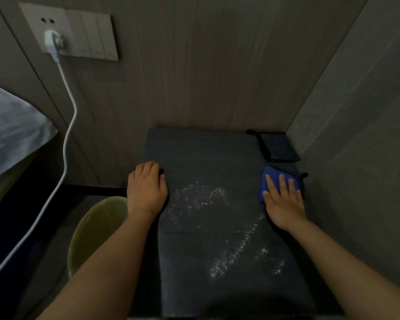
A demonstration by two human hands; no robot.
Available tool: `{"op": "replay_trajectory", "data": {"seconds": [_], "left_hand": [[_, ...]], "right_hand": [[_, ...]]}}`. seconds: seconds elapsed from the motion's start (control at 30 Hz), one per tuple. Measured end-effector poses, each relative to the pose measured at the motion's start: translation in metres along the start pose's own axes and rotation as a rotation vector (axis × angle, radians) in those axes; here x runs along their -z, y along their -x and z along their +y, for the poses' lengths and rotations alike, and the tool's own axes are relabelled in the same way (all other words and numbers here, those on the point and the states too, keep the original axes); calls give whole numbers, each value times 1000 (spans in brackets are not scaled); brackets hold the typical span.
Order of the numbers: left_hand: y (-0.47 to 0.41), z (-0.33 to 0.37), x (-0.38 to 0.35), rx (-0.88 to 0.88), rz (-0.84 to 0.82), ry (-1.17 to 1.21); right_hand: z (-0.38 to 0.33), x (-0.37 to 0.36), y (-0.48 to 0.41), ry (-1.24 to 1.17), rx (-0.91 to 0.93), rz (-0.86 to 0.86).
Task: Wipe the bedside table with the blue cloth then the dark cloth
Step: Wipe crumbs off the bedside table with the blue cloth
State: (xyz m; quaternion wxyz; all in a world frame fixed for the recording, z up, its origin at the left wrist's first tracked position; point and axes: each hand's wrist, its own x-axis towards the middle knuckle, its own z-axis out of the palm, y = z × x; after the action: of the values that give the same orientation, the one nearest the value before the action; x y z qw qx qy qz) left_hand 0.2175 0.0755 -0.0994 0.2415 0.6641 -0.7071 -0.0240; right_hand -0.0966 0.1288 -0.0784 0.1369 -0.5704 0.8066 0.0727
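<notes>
Dim light. Dark worktop, long axis running from the near edge to the back wall; it sits in a corner, with the right edge against the side wall.

White powder is scattered mid-worktop, with a second streak running from there toward the near edge.

Blue cloth: folded, roughly square, lying flat at the right edge about halfway back. A small dark loop shows at its right corner, pointing toward the side wall.

Right hand: palm down, fingers spread and extended toward the back wall, pressed flat on the near part of the blue cloth. Open, not gripping.

Dark cloth: folded, flat in the back right corner, just behind the blue cloth with a narrow gap between them. Long axis appears slightly skewed to the worktop edges.

Left hand: at the left edge, about level with the right hand, knuckles up, fingers curled over the edge. Cannot tell how firmly it grips.

Hands are well apart, with the powder between them.

Off the worktop: a pale round stool below the left edge; a white cable hangs from a wall socket; bedding lies at far left.
</notes>
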Motion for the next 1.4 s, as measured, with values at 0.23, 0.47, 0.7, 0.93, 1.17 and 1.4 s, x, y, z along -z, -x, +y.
{"op": "replay_trajectory", "data": {"seconds": [0.23, 0.47, 0.7, 0.93, 1.17, 1.4], "left_hand": [[0, 2, 4, 19, -20, -2], [1, 2, 5, 17, -30, 16], [0, 0, 4, 22, -53, 3], [0, 1, 2, 28, -28, -2], [0, 2, 2, 21, -10, -8], [2, 5, 5, 9, 46, -2]], "right_hand": [[-56, -10, 12, -9, 134, 24], [-86, -9, 16, 6, 170, -6], [-86, -8, 18, 15, 176, -15], [-75, 3, 7, 27, 256, 270], [-80, -9, -8, 37, 251, 212], [-86, -12, -7, 52, 220, 211]]}}
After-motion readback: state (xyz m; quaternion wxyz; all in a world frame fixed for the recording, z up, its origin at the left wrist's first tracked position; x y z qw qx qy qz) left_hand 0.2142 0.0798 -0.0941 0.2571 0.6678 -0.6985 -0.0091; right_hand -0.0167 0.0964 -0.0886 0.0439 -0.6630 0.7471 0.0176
